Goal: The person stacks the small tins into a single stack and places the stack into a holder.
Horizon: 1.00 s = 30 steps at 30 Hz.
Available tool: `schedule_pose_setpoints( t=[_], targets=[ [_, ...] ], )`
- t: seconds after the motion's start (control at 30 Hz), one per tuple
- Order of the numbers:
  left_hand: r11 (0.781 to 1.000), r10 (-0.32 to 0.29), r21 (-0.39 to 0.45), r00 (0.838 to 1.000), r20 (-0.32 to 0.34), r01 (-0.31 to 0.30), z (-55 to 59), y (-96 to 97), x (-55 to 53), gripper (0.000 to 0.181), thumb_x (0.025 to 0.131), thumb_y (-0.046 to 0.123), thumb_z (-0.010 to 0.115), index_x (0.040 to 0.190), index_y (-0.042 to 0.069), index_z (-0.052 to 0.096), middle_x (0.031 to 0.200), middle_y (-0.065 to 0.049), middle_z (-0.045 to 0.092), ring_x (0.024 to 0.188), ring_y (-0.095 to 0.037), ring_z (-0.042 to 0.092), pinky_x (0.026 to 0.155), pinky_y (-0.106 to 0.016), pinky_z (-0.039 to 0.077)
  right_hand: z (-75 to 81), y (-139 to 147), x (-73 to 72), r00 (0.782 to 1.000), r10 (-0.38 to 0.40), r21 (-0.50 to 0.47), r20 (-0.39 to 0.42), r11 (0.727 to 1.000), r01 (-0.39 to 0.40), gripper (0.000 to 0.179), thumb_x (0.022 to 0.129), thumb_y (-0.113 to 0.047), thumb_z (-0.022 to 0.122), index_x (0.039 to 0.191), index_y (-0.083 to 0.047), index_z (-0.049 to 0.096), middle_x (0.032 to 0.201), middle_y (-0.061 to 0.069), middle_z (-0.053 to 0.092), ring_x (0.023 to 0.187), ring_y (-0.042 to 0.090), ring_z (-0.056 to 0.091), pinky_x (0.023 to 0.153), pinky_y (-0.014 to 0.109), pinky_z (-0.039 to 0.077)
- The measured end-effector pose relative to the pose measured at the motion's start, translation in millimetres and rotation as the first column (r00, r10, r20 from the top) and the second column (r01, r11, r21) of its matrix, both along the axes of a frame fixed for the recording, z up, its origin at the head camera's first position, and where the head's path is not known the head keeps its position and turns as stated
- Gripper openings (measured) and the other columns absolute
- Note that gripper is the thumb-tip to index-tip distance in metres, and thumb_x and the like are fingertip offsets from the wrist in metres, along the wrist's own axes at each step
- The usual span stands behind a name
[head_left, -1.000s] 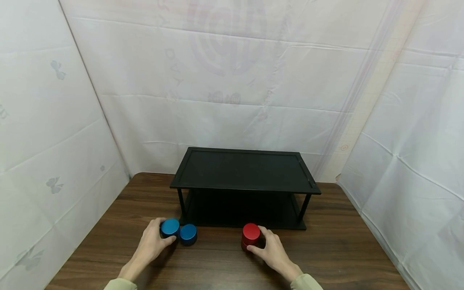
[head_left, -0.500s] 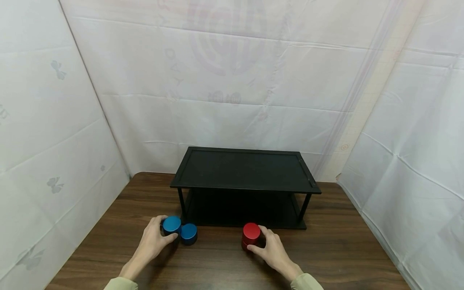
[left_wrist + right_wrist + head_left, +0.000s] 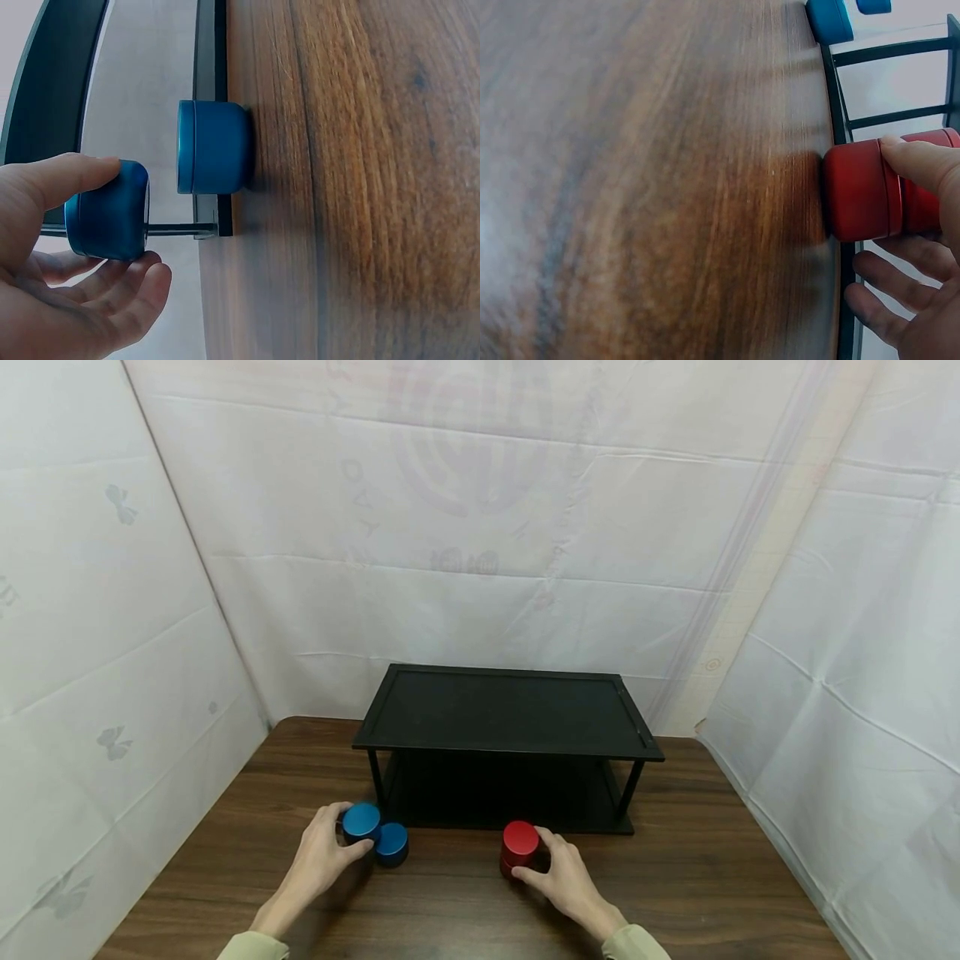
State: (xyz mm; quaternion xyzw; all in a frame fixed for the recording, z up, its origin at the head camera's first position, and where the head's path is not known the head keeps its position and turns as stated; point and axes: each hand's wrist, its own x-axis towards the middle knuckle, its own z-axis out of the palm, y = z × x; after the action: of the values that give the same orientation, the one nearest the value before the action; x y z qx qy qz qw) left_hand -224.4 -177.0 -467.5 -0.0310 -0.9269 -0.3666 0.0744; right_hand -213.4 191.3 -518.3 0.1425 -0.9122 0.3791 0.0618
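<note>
My left hand (image 3: 318, 856) pinches a round blue tin (image 3: 362, 820) between thumb and fingers. In the left wrist view this tin hangs in the air, apart from the table. A second blue tin (image 3: 214, 146) stands upright on the wood, just to the right of the held one in the head view. Further right, two red tins are stacked. The thumb and fingers of my right hand (image 3: 558, 877) grip the upper red tin (image 3: 521, 837), close to where it meets the lower red tin (image 3: 859, 191). That lower tin stands on the table.
Behind the tins stands a black two-tier rack (image 3: 510, 710) with thin posts. The brown wooden table (image 3: 450, 918) carries everything. White cloth sheets (image 3: 465, 527) hang at the back and on both sides.
My left hand has moved slightly up and to the right, carrying the blue tin nearer the second blue one. The right hand and red tins have stayed in place.
</note>
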Motion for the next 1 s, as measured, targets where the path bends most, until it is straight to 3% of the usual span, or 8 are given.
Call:
schedule_pose_setpoints(
  t=[1.0],
  targets=[
    [1.0,-0.02,0.02,1.0,-0.021,0.021,7.8,19.9,0.6,0.058,0.078,0.016,0.079,0.128,-0.002,0.052,0.114,-0.017,0.056,0.093,-0.022,0.055,0.071,-0.025,0.047,-2.0,1.3,0.0,1.0,0.007,-0.005,-0.005,1.0,-0.007,0.068,0.079,-0.044,0.076,0.129,-0.002,0.055,0.11,0.007,0.067,0.101,0.021,0.065,0.086,0.039,0.055]
  ],
)
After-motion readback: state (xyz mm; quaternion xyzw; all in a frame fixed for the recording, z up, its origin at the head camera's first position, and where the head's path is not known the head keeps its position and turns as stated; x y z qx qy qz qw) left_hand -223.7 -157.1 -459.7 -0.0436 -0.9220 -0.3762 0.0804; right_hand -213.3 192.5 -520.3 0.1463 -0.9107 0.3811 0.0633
